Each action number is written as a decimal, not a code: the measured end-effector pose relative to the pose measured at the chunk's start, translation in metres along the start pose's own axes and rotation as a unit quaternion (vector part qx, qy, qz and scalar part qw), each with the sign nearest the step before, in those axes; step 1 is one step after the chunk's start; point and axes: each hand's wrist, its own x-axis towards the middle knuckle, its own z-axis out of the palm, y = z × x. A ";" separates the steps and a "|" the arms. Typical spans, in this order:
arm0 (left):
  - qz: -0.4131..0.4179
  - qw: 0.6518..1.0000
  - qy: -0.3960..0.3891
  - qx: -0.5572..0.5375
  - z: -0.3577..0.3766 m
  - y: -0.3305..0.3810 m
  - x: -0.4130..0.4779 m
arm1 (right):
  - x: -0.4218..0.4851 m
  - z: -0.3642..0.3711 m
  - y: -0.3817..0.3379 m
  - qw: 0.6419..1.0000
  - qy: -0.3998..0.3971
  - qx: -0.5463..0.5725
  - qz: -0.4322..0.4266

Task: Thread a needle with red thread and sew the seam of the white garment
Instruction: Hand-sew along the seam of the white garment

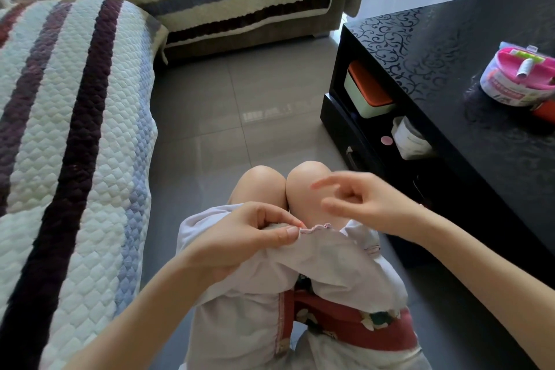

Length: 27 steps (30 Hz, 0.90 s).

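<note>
Sofa (75, 129) with a striped quilted cover fills the left side, and a black tabletop (480, 48) stands to the right. A pink-and-white sewing kit (516, 78) sits on the tabletop, well apart from the work.

Lower down, the white garment (330, 264) lies across the person's lap, just behind the bare knees (306, 186). The left hand (249, 237) grips its upper edge, with thumb and fingers (285, 234) pinched together on the cloth where the seam (315, 230) begins.

That short stretch of seam looks gathered and faintly pink, which suggests stitches already run through it. A tiny red speck shows at the pinch, perhaps the thread, though it is too small to be sure.

The right hand (360, 201) hovers above and to the right of the seam, blurred. Its fingers are partly curled with one stretched out, and I cannot tell whether they hold anything. No needle can be made out.

By my reading, threading is done and sewing is under way. A few stitches seem placed near the pinch, and most of the edge looks left to sew.
</note>
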 end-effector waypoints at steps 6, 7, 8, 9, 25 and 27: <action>0.007 0.998 0.059 0.030 -0.004 -0.001 -0.003 | -0.018 0.010 -0.002 0.997 -0.079 0.004 0.011; 0.008 0.996 0.079 0.046 -0.004 -0.003 -0.004 | -0.021 0.007 -0.001 0.997 -0.070 0.027 0.028; 0.007 0.994 0.094 0.061 -0.003 -0.005 -0.004 | -0.025 0.005 -0.001 0.996 -0.066 0.052 0.039; 0.007 0.992 0.103 0.078 -0.001 -0.006 -0.004 | -0.028 0.003 -0.001 0.994 -0.066 0.073 0.048; -0.031 0.981 0.163 0.099 0.010 -0.019 0.013 | -0.043 0.010 -0.003 0.987 0.152 -0.040 -0.037; -0.031 0.983 0.157 0.087 0.009 -0.019 0.014 | -0.045 0.019 -0.008 0.985 0.137 -0.082 -0.066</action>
